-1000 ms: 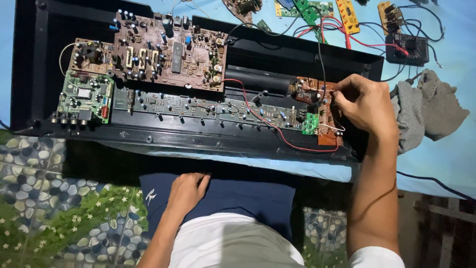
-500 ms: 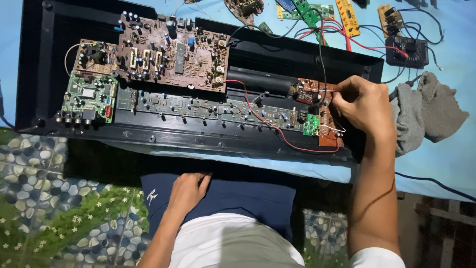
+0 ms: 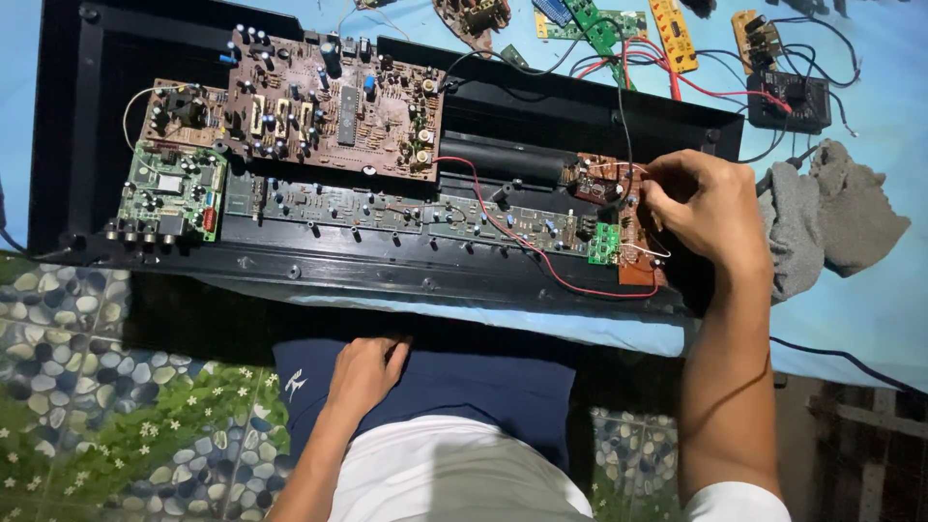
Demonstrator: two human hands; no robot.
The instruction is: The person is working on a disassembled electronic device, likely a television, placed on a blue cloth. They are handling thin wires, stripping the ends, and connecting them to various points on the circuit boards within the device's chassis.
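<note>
Chassis (image 3: pixel 116 58), long black one, lay flat across a blue sheet (image 3: pixel 870 300) w/ its boards all exposed. Right hand (image 3: pixel 706 208) was at the far right end, fingers (image 3: pixel 662 188) pinched together over a small brown board (image 3: pixel 633 217), looked like they were gripping a thin wire or part there, but too small to tell exactly what. That board sat at the right end of the chassis, just beside a little bright green board (image 3: pixel 604 242). A red wire (image 3: pixel 541 266) ran from the middle of the chassis down along the front edge & back up to the brown board.

Left hand (image 3: pixel 365 372) wasn't on the electronics at all, it rested palm down on the navy shorts (image 3: pixel 483 387) at the lap, fingers loosely curled, holding nothing.

Rest of the layout: big brown main board (image 3: pixel 329 106) upper left-center, green board (image 3: pixel 172 193) w/ jacks at the left end, a long narrow strip board (image 3: pixel 406 208) running along the front between them. Grey rag (image 3: pixel 831 217) was bunched up just right of the right hand. More loose boards & wires (image 3: pixel 638 29) were scattered on the sheet behind the chassis, plus a black box (image 3: pixel 788 101) w/ cables. Floor mat (image 3: pixel 87 387) had a pebble & grass print.
</note>
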